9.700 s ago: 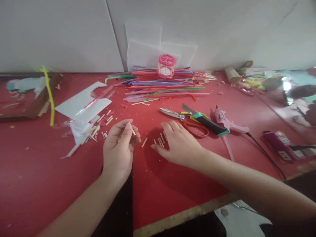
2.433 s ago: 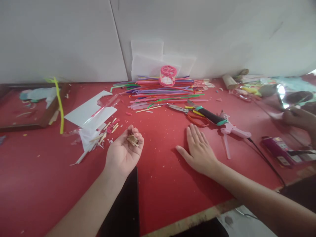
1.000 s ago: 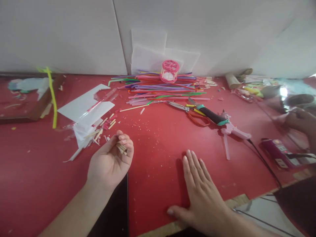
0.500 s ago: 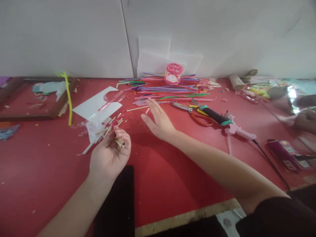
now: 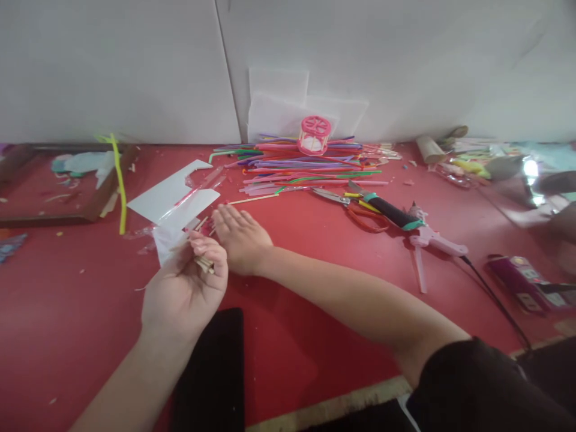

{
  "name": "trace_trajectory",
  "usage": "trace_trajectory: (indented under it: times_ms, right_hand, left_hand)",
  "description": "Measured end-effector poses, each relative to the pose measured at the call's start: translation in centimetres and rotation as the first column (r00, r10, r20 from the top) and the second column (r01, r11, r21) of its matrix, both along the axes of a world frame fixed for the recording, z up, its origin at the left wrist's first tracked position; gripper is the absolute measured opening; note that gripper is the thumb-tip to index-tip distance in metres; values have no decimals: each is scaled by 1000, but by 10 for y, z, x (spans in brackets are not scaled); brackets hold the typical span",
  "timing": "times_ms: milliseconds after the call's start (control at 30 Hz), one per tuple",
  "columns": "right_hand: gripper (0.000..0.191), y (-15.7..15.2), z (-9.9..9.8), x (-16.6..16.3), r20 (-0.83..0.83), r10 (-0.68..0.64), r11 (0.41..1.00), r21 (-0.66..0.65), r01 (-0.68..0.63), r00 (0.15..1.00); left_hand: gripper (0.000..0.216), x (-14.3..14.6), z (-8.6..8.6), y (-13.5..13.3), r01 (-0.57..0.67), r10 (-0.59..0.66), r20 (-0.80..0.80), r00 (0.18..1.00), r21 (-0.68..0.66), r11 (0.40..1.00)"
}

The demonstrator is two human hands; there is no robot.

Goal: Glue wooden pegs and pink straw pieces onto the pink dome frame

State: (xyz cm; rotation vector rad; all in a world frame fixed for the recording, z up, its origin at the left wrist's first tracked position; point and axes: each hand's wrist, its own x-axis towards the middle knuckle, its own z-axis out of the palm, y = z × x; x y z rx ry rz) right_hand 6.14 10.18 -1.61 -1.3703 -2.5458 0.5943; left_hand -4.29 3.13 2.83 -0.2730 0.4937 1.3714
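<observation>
My left hand [image 5: 186,287] is curled palm-up above the red table [image 5: 315,252], closed on a small bundle of short tan stick pieces [image 5: 203,263]. My right hand [image 5: 240,236] lies flat, fingers stretched out, reaching across to the left just beyond the left hand. Its fingertips are near loose stick pieces [image 5: 202,222] scattered beside a white sheet [image 5: 171,199] and crumpled clear plastic [image 5: 166,237].
A pile of coloured straws [image 5: 301,168] with a small pink wheel cage [image 5: 314,134] lies at the back wall. Orange-handled scissors [image 5: 351,207], a utility knife [image 5: 387,211], a pink glue gun [image 5: 432,240] with cord and a purple power strip [image 5: 522,279] sit right. A yellow straw [image 5: 119,180] leans left.
My right hand swept from the table's near edge up to the straws, then left and back to rest beside the left hand. The left hand kept its stick bundle.
</observation>
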Motion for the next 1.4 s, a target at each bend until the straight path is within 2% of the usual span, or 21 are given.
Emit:
trace_trajectory:
  times_ms: [100, 200, 267, 333, 367, 400, 467, 533, 600, 633, 700, 800, 867, 933, 1000, 1033, 1133, 1200, 1267, 1333, 1400]
  right_hand:
    - [54, 6, 13, 5, -147, 155, 981, -91, -169, 977]
    - [58, -10, 16, 56, -291, 45, 997, -53, -63, 956]
    - [66, -38, 12, 101, -249, 121, 992, 11, -122, 961]
    - [63, -73, 6, 140, -153, 291, 957, 40, -289, 944]
    - [59, -89, 4, 153, -126, 442, 897, 38, -441, 888]
    - [53, -103, 2, 162, -116, 602, 797, 35, -603, 790]
    - [45, -121, 0, 167, -81, 799, 599, 30, -800, 595]
    - [41, -119, -1, 159, -37, 888, 459, 97, -883, 458]
    - [42, -99, -2, 145, 13, 922, 375, 213, -902, 386]
    - [43, -83, -3, 137, 38, 925, 356, 254, -899, 377]
    - [51, -43, -5, 122, 102, 908, 379, 214, -900, 407]
    - [64, 19, -5, 101, 180, 742, 627, 157, -763, 646]
    - [63, 46, 0, 92, 183, 622, 729, 219, -648, 762]
    - [58, 51, 7, 90, 93, 448, 826, 336, -452, 889]
    - [59, 33, 13, 99, -45, 212, 904, 389, -178, 976]
    - [63, 16, 14, 107, -83, 80, 928, 369, -44, 993]
    - [89, -57, 4, 140, 10, -185, 961, 211, 179, 983]
    - [115, -111, -11, 159, 101, -236, 958, 193, 213, 966]
    - [131, -152, -24, 169, 135, -233, 954, 224, 200, 963]
    - [133, -169, -32, 169, 157, -245, 951, 229, 206, 957]
    - [128, -160, -31, 160, 172, -276, 948, 208, 239, 946]
  left_hand:
    - [40, 0, 9, -8, -13, 12, 34, 999, 42, 999]
    - [38, 2, 13, -12, -5, 5, 18, 1000, 1, 1000]
    - [36, 4, 12, -10, -1, 0, -21, 1000, -46, 999]
    - [34, 5, 9, -7, -18, 11, -63, 998, -109, 994]
    - [33, 6, 8, -5, -33, 22, -80, 997, -141, 989]
    - [32, 6, 6, -3, -45, 29, -95, 995, -171, 984]
    - [32, 5, 4, 0, -58, 36, -113, 993, -198, 979]
    - [33, 5, 3, 2, -49, 27, -115, 993, -192, 980]
    - [34, 4, 1, 3, -31, 11, -103, 995, -195, 980]
    - [34, 5, 1, 3, -27, 7, -97, 995, -204, 979]
    - [35, 5, 0, 3, -27, 7, -94, 996, -219, 975]
    - [36, 4, 2, 3, -42, 21, -109, 994, -193, 980]
    - [36, 2, 2, 2, -45, 26, -105, 994, -178, 983]
    - [37, 0, 3, 1, -41, 27, -81, 996, -182, 983]
    - [37, -3, 3, 1, -36, 28, -50, 998, -179, 983]
    - [37, -4, 3, 1, -37, 31, -37, 999, -174, 984]
    - [35, -6, 4, 0, -42, 40, -15, 999, -179, 983]
    - [35, -7, 6, 0, -38, 35, -16, 999, -204, 978]
    - [35, -7, 6, 1, -24, 22, -14, 1000, -218, 976]
    - [36, -6, 6, 2, -15, 14, -4, 1000, -217, 976]
    - [37, -6, 6, 3, -23, 23, -2, 1000, -217, 976]
